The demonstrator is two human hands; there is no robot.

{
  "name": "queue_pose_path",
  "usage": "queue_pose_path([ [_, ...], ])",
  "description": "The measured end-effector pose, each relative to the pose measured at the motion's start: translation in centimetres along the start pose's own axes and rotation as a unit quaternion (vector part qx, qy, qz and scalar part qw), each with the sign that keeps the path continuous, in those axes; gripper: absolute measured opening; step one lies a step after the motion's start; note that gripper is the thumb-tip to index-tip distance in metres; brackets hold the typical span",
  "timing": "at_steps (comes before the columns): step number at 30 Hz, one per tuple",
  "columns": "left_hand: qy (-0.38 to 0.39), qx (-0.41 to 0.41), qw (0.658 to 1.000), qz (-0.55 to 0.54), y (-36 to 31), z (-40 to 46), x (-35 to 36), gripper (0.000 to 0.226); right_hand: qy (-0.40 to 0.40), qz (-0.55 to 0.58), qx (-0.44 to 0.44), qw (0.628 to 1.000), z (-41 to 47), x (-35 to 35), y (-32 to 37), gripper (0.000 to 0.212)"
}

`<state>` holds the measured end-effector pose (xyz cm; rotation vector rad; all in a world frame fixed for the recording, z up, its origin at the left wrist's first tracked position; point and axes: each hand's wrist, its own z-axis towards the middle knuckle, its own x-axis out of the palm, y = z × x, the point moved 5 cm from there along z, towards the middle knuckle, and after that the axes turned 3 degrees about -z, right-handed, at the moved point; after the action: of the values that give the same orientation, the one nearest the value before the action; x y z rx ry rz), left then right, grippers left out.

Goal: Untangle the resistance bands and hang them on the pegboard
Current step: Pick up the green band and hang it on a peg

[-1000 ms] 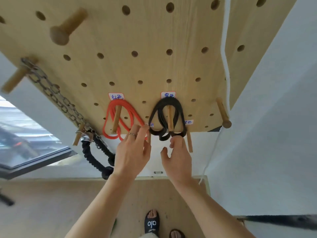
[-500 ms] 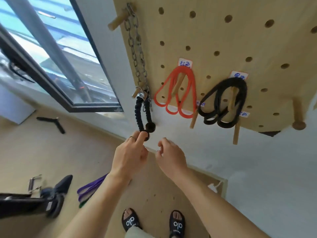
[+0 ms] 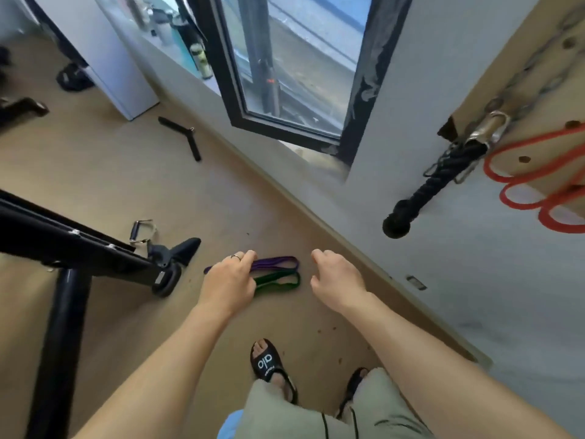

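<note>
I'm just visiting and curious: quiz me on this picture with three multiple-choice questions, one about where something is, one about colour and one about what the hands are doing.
1. Where do the purple band and green band lie?
A. on the floor
B. on the pegboard
C. on the windowsill

2. What colour is the band that hangs on the pegboard?
A. yellow
B. red
C. white

3. What do the left hand and right hand hold?
A. a chain
B. a bottle
C. nothing

Answers:
1 A: both bands lie flat on the floor, ahead of the hands.
2 B: the red band loops down over the board's lower edge.
3 C: both hands hang over the floor with loosely curled fingers, gripping nothing.
</note>
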<state>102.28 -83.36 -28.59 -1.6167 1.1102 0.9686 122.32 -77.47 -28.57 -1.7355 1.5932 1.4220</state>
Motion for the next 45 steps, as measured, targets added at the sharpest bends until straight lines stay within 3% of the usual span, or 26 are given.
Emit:
queue_pose_path([
  [7,0.088,-0.093,0.992,0.012,11.7,2.9,11.0,0.064,0.101,-0.081,-0.062,0.990,10.9,13.0,3.0,0.060],
  [14,0.153,-0.108,0.982,-0.002,20.8,12.1,30.3,0.091,0.176,-0.127,-0.150,0.965,25.8,33.4,1.2,0.109],
  [20,0.209,-0.063,0.972,0.083,27.2,20.1,49.5,0.111,0.195,-0.181,-0.191,0.945,37.1,51.0,-2.0,0.115],
  [27,0.229,-0.083,0.961,0.134,33.5,25.7,64.9,0.106,0.170,-0.241,-0.204,0.933,45.3,65.7,-5.1,0.109],
  [29,0.230,-0.080,0.957,0.160,34.5,26.5,67.3,0.103,0.122,-0.253,-0.205,0.938,46.7,67.8,-5.7,0.097],
  [31,0.210,-0.067,0.957,0.190,35.0,27.1,68.5,0.092,0.079,-0.243,-0.211,0.943,47.8,69.2,-6.0,0.071],
  [33,0.177,-0.045,0.961,0.206,34.9,27.7,68.8,0.064,0.058,-0.227,-0.234,0.944,48.1,70.0,-6.1,0.036],
  [35,0.169,-0.033,0.965,0.197,34.5,27.9,68.7,0.040,0.058,-0.216,-0.256,0.941,47.7,70.2,-6.2,0.020],
  [40,0.205,-0.033,0.969,0.132,33.0,26.0,66.7,0.035,0.071,-0.194,-0.276,0.939,45.1,67.4,-5.6,0.019],
  [45,0.195,-0.047,0.978,0.061,29.2,23.3,57.3,0.035,0.059,-0.149,-0.227,0.961,41.0,57.7,-4.0,0.025],
])
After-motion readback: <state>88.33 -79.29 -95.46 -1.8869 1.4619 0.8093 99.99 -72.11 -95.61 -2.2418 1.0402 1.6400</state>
